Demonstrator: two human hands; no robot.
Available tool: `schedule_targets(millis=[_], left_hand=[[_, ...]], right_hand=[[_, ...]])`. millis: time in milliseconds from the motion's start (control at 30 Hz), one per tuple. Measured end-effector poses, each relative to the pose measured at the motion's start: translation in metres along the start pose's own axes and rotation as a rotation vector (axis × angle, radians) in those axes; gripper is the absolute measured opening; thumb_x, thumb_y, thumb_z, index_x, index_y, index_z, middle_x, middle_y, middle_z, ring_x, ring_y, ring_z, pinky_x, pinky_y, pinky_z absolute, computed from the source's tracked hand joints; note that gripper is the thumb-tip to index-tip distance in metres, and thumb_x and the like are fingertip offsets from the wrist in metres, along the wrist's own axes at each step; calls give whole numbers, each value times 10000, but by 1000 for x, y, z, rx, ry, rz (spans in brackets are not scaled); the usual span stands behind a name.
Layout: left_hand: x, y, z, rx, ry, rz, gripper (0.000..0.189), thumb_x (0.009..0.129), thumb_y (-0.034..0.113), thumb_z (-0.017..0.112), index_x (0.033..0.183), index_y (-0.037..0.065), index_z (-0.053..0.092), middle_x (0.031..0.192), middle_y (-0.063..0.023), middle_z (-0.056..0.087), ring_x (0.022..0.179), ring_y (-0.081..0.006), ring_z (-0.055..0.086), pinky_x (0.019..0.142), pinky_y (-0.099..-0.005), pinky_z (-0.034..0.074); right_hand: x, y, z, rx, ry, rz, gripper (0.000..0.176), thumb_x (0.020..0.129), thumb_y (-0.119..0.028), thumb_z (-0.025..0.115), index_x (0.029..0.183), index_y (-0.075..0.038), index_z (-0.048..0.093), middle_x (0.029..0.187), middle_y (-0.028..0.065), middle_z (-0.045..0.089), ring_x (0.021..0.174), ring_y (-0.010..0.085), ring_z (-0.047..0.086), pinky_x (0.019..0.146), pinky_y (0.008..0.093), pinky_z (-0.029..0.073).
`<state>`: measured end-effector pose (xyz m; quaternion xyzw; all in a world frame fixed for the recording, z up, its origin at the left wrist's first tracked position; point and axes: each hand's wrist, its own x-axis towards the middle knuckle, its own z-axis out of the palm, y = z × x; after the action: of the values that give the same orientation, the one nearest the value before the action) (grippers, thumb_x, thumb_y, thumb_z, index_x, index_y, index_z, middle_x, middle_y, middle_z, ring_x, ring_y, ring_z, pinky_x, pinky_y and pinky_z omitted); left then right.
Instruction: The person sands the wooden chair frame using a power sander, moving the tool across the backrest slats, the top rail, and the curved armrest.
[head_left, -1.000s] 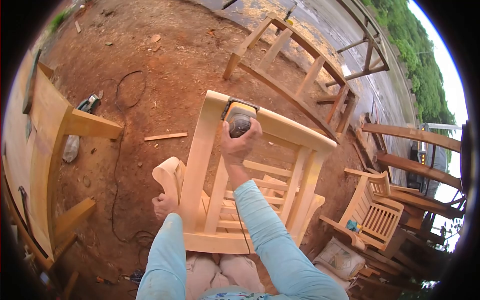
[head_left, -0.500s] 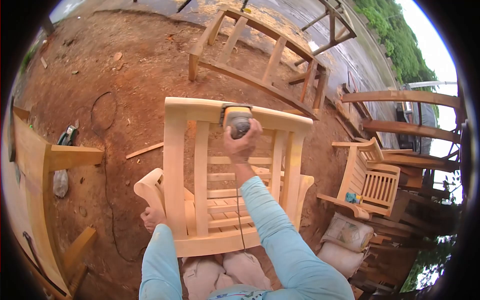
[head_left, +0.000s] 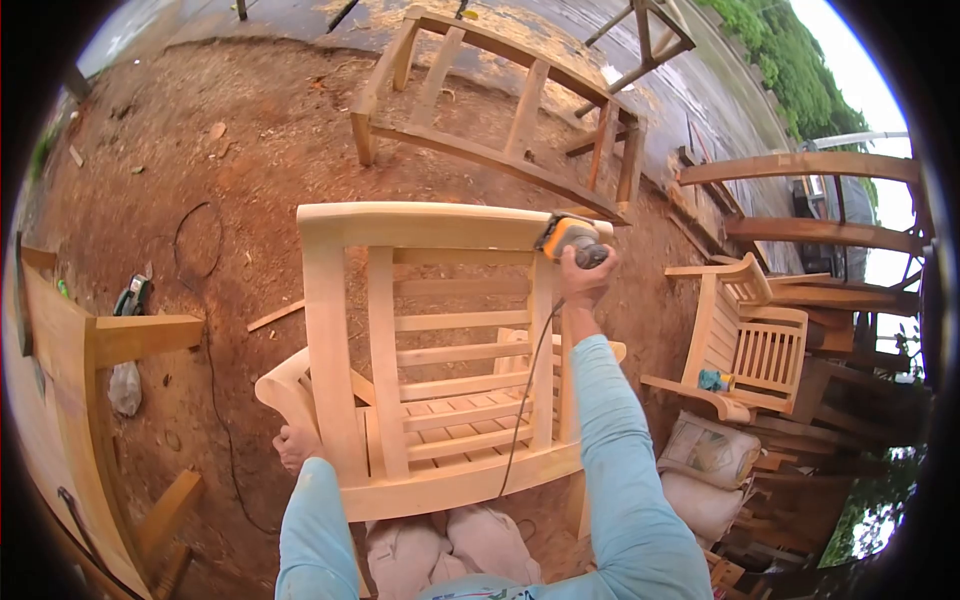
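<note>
An orange and black power sander (head_left: 566, 237) rests on the right end of the top rail of a pale wooden chair (head_left: 420, 226). My right hand (head_left: 587, 280) is closed round the sander's dark rear end. Its cord hangs down across the slats of the chair. At the chair's left side, my left hand (head_left: 297, 447) grips the armrest (head_left: 287, 388), its fingers curled and partly hidden. The chair's back faces up towards me, with the slatted seat showing through the frame.
Beyond the chair stands a bare wooden frame (head_left: 490, 150). A second slatted chair (head_left: 715, 330) is on the right, above stacked sacks (head_left: 705, 450). At left are a wooden piece of furniture (head_left: 75, 390), a green power tool (head_left: 132, 297) and a black cable (head_left: 212, 385) on the dirt.
My right hand has slid the sander rightwards along the top rail, from near its middle to its right end. My left hand stays at the armrest.
</note>
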<state>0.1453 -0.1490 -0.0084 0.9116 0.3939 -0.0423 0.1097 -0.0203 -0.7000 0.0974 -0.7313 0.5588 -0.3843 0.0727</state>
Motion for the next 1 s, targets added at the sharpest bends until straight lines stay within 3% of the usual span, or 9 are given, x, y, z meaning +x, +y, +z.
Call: schedule_targets(millis=[100,233,333,367,467,567,800,1000], left_hand=[[-3,3,-9,-10,-53,-6,466,879,395,465,1011,80,782,1029,-242,770,1003,-472,724,927,-584,537],[3,-9,10,51,62,53,379,898,376,471,949,154,775,902,-205,775,859,-442,744,804,-582,571],[2,-10,11,54,80,65,357,902,362,474,904,148,760,872,-211,768,825,-440,743,771,-587,571],[1,-9,10,44,77,64,350,902,357,477,889,144,755,866,-216,766,817,-439,743,763,-588,571],[4,-13,17,42,101,65,341,900,352,487,880,140,754,867,-212,767,816,-441,743,757,-590,570],[2,-9,16,61,108,51,345,903,352,490,895,139,761,875,-204,770,824,-447,742,760,-591,570],[1,-7,9,44,76,28,367,907,374,488,935,148,776,894,-227,767,861,-453,743,797,-588,575],[-1,-3,2,28,50,-6,363,895,379,500,919,148,779,897,-217,773,872,-447,745,805,-584,574]], right_hand=[[30,13,-16,-59,29,182,749,759,-432,873,1295,-32,536,1156,238,696,1055,438,699,938,496,552],[46,7,-22,-99,8,363,802,773,-467,862,1330,10,538,1177,241,682,1075,440,686,959,521,541],[22,-13,-10,-18,-24,207,797,788,-483,847,1327,18,539,1174,248,663,1070,453,673,955,536,535],[12,-8,6,-92,81,-39,715,800,-494,822,1274,-38,541,1149,234,671,1003,452,699,905,553,546],[-21,-81,11,58,-26,21,656,807,-436,817,1255,-35,554,1143,230,650,1044,438,660,918,550,524],[-48,-126,24,-36,33,-246,634,797,-380,815,1257,-32,553,1151,226,636,1084,426,620,938,547,497],[-119,-236,41,249,-143,-440,694,741,-220,843,1322,-28,515,1189,227,619,1106,413,593,949,538,482],[-164,-310,57,420,-236,-543,640,726,-204,838,1275,-59,543,1168,187,617,1094,401,586,953,515,469]])
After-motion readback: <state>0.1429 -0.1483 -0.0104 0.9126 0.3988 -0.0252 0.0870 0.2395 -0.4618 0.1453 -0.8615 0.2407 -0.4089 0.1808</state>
